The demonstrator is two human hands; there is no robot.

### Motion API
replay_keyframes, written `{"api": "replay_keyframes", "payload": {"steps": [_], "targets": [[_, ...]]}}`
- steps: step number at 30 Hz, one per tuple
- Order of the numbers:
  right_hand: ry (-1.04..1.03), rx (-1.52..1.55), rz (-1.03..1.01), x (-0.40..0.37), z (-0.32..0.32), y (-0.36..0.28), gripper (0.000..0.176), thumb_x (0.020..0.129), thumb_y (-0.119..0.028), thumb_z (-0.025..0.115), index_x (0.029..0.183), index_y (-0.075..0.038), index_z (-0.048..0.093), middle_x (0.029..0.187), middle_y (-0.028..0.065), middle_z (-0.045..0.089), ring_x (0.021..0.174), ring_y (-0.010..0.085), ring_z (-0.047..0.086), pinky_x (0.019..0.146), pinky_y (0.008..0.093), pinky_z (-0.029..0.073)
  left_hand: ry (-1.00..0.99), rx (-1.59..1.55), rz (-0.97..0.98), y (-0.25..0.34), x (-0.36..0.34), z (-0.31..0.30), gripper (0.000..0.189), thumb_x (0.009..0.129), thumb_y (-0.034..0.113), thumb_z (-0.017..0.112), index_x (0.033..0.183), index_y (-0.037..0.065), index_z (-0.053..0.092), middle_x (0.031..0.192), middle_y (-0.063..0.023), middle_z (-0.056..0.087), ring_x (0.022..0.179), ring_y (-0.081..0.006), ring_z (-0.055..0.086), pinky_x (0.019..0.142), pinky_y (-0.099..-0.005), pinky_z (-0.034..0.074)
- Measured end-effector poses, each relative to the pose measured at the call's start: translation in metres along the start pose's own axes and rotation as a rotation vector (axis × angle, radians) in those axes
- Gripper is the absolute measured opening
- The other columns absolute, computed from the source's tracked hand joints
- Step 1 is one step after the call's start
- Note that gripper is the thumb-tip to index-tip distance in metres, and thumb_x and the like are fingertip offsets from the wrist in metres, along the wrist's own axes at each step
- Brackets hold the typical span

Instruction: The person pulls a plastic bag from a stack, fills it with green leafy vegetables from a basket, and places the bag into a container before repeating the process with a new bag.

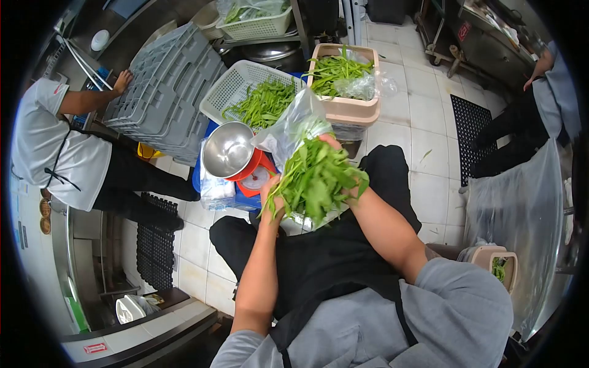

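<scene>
A large bunch of leafy greens (319, 178) is held between my two hands above my lap. My left hand (272, 196) has its fingers wrapped round the left side of the bunch. On the right, my right hand (343, 165) grips the greens, partly hidden by leaves. A clear plastic bag (296, 126) lies against the far side of the bunch. Just beyond my left hand stands a red scale (253, 175) with a steel bowl (227, 150) on it. Behind the bag, a white basket (230, 83) holds cut greens (265, 104).
A beige bin (346, 110) with greens and plastic stands ahead. Grey dish racks (165, 92) are stacked at the left, with a person (73, 153) touching them. Another person (552, 92) stands at the right by a plastic sheet (515, 227). Tiled floor (392, 92) lies beyond my knees.
</scene>
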State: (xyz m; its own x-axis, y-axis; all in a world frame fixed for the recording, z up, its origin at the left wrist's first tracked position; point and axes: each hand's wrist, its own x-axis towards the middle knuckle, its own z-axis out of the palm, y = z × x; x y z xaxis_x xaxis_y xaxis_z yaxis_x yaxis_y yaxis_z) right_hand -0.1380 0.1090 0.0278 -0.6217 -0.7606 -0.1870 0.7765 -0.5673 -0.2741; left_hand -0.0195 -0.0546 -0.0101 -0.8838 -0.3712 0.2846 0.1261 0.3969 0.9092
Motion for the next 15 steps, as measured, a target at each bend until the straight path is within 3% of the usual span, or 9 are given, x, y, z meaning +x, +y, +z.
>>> {"api": "replay_keyframes", "payload": {"steps": [1, 4, 5, 8, 9, 12, 13, 15], "targets": [[0.093, -0.072, 0.044, 0.021, -0.021, 0.002, 0.031, 0.093, -0.031, 0.055, 0.101, -0.004, 0.068, 0.090, 0.0102, 0.071, 0.079, 0.0198, 0.069, 0.073, 0.0341, 0.057, 0.068, 0.035, -0.023, 0.031, -0.003, 0.003, 0.040, 0.096, 0.024, 0.058, 0.066, 0.001, 0.046, 0.054, -0.0086, 0.035, 0.054, -0.0128, 0.034, 0.051, -0.0355, 0.035], [0.033, -0.471, -0.312, 0.044, -0.045, 0.027, 0.031, 0.093, -0.032, 0.055, 0.103, -0.006, 0.067, 0.088, 0.0077, 0.069, 0.078, 0.0181, 0.068, 0.071, 0.0327, 0.056, 0.055, 0.116, -0.040, 0.051, -0.016, 0.023, 0.039, 0.099, 0.025, 0.055, 0.069, 0.000, 0.046, 0.056, -0.0086, 0.035, 0.054, -0.0132, 0.032, 0.049, -0.0352, 0.033], [0.063, -0.440, -0.297, 0.044, -0.048, 0.027, 0.028, 0.092, -0.032, 0.057, 0.100, -0.007, 0.067, 0.080, 0.0042, 0.066, 0.071, 0.0154, 0.065, 0.065, 0.0311, 0.053, 0.108, 0.040, -0.066, 0.044, -0.018, 0.030, 0.041, 0.100, 0.026, 0.055, 0.071, 0.000, 0.045, 0.056, -0.0094, 0.036, 0.054, -0.0134, 0.032, 0.048, -0.0345, 0.033], [0.092, -0.075, -0.118, 0.031, -0.023, 0.027, 0.021, 0.091, -0.024, 0.058, 0.097, -0.006, 0.066, 0.079, 0.0064, 0.066, 0.067, 0.0187, 0.064, 0.058, 0.0351, 0.053, 0.133, 0.142, -0.156, 0.007, -0.028, 0.037, 0.038, 0.102, 0.025, 0.052, 0.074, 0.000, 0.048, 0.059, 0.0040, 0.040, 0.061, -0.0052, 0.036, 0.050, -0.0276, 0.033], [0.109, 0.047, -0.062, 0.029, -0.018, 0.027, 0.019, 0.091, -0.022, 0.058, 0.096, -0.006, 0.066, 0.078, 0.0071, 0.066, 0.066, 0.0198, 0.064, 0.056, 0.0364, 0.052, 0.162, 0.037, -0.159, -0.006, -0.027, 0.039, 0.037, 0.101, 0.023, 0.053, 0.074, 0.000, 0.047, 0.058, 0.0019, 0.041, 0.060, -0.0056, 0.036, 0.049, -0.0286, 0.033], [0.135, 0.154, 0.008, 0.025, -0.026, 0.033, 0.019, 0.091, -0.022, 0.058, 0.096, -0.006, 0.066, 0.079, 0.0073, 0.066, 0.066, 0.0204, 0.064, 0.057, 0.0368, 0.052, 0.104, 0.046, -0.044, 0.060, -0.020, 0.045, 0.036, 0.101, 0.021, 0.055, 0.072, 0.000, 0.045, 0.059, -0.0005, 0.042, 0.060, -0.0058, 0.038, 0.049, -0.0304, 0.035], [0.135, 0.141, 0.008, 0.026, -0.029, 0.034, 0.019, 0.091, -0.022, 0.057, 0.096, -0.006, 0.066, 0.079, 0.0074, 0.066, 0.066, 0.0206, 0.064, 0.057, 0.0369, 0.053, 0.114, 0.112, -0.060, 0.068, -0.017, 0.047, 0.037, 0.098, 0.018, 0.058, 0.070, 0.000, 0.043, 0.057, -0.0067, 0.042, 0.054, -0.0117, 0.040, 0.049, -0.0338, 0.035], [0.139, 0.110, 0.007, 0.026, -0.036, 0.033, 0.019, 0.092, -0.022, 0.057, 0.095, -0.006, 0.066, 0.079, 0.0075, 0.066, 0.066, 0.0209, 0.064, 0.057, 0.0372, 0.053, 0.103, 0.199, 0.043, 0.065, -0.018, 0.058, 0.037, 0.097, 0.017, 0.060, 0.068, 0.000, 0.042, 0.057, -0.0109, 0.043, 0.052, -0.0186, 0.039, 0.049, -0.0359, 0.035]]}}
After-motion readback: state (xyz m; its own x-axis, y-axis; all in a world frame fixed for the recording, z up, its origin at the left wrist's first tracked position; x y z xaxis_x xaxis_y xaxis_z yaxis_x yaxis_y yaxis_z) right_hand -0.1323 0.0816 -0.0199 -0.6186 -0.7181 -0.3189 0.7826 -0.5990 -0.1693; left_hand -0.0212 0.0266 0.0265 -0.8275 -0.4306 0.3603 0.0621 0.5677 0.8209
